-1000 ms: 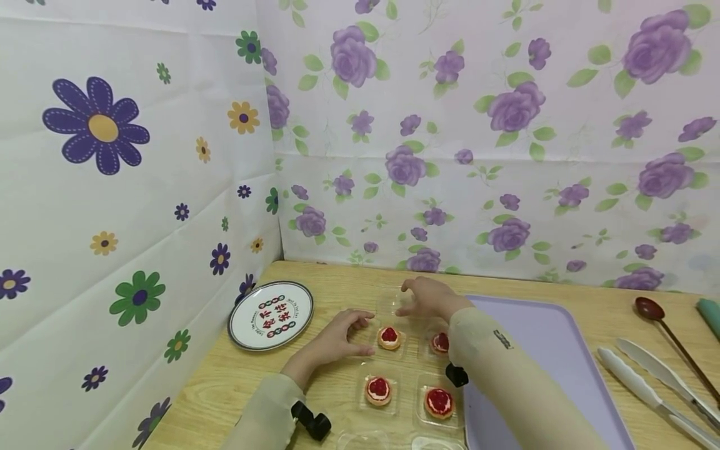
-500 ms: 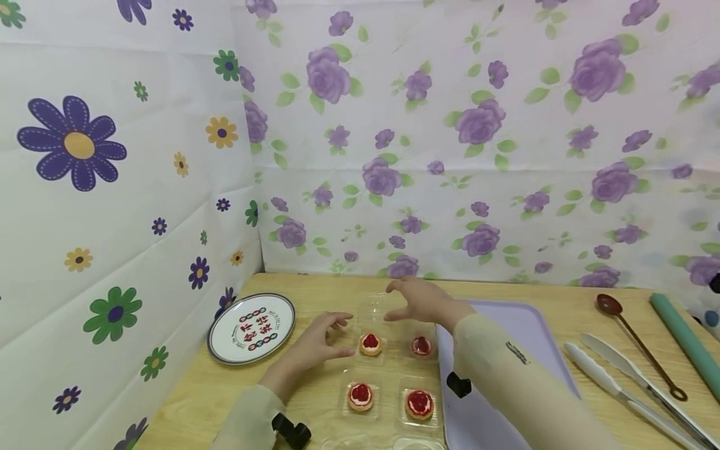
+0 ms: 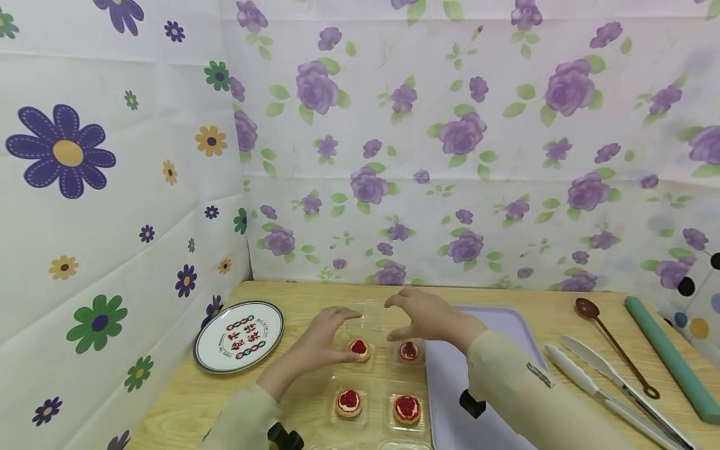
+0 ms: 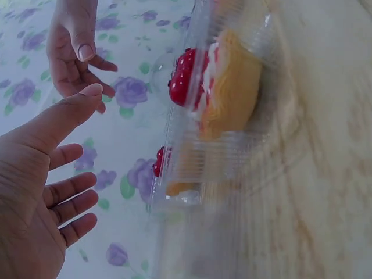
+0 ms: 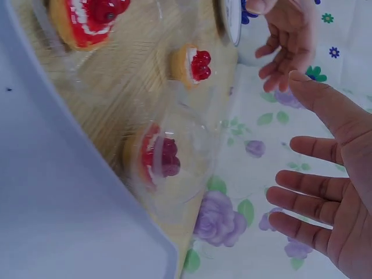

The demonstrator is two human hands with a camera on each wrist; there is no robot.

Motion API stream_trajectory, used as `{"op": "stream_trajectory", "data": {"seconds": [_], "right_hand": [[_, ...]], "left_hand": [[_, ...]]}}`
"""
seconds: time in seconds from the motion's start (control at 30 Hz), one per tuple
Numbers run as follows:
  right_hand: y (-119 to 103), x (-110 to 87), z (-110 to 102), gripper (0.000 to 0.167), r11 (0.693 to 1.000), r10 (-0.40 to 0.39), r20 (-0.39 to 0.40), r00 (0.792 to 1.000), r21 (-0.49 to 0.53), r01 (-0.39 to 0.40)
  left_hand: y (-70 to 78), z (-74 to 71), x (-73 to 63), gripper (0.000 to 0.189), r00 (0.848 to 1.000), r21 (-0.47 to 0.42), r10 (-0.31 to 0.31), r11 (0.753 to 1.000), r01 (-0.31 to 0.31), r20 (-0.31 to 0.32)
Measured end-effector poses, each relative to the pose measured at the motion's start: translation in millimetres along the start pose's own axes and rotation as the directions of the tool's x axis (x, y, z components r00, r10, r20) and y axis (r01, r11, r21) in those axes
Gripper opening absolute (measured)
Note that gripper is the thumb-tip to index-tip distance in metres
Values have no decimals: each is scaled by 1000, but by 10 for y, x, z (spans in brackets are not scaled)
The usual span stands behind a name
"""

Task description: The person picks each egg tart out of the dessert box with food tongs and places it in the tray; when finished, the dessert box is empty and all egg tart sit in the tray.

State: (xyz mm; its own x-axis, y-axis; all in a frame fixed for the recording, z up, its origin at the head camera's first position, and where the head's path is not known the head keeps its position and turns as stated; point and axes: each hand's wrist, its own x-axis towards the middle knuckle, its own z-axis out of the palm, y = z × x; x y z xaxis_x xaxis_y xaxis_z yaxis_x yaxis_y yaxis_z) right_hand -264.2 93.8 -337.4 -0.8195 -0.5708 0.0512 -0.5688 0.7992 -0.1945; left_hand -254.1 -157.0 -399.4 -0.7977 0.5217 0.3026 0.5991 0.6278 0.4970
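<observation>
Several small tarts with red fruit on top sit in clear plastic boxes in two columns. My left hand (image 3: 317,342) hovers beside the back-left tart (image 3: 359,351), its thumb tip overlapping that tart in the head view. That tart's box has a raised clear lid (image 3: 368,312) behind it. My right hand (image 3: 430,317) hangs over the back-right tart (image 3: 408,352), which has a clear domed cover (image 5: 195,125) over it in the right wrist view. Both hands have spread, lightly bent fingers and hold nothing. The front-left tart (image 3: 349,404) and front-right tart (image 3: 407,409) lie nearer me.
A lilac tray (image 3: 467,400) lies right of the boxes, under my right forearm. A patterned white plate (image 3: 216,340) is at the left. Farther right lie tongs (image 3: 613,403), a dark red ladle (image 3: 587,307) and a green rod (image 3: 669,356). Flowered cloth (image 3: 371,150) hangs behind.
The head view has turned right and up a little. Relative to the tarts, both hands have shifted right; my left thumb now overlaps the back-left tart. My right hand has moved off the lid.
</observation>
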Motion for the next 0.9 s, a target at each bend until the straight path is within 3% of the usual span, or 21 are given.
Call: {"op": "stream_trajectory", "data": {"seconds": [0.3, 0.57, 0.9], "right_hand": [[65, -150, 133, 56, 999, -7, 9, 1000, 35, 7], [100, -152, 256, 60, 1000, 0, 22, 1000, 8, 0], [158, -202, 441, 72, 999, 28, 16, 999, -32, -28]], "left_hand": [[94, 40, 219, 73, 990, 109, -1, 994, -14, 140], [123, 142, 330, 72, 981, 142, 22, 989, -50, 191], [193, 335, 428, 79, 970, 294, 18, 952, -91, 241]]}}
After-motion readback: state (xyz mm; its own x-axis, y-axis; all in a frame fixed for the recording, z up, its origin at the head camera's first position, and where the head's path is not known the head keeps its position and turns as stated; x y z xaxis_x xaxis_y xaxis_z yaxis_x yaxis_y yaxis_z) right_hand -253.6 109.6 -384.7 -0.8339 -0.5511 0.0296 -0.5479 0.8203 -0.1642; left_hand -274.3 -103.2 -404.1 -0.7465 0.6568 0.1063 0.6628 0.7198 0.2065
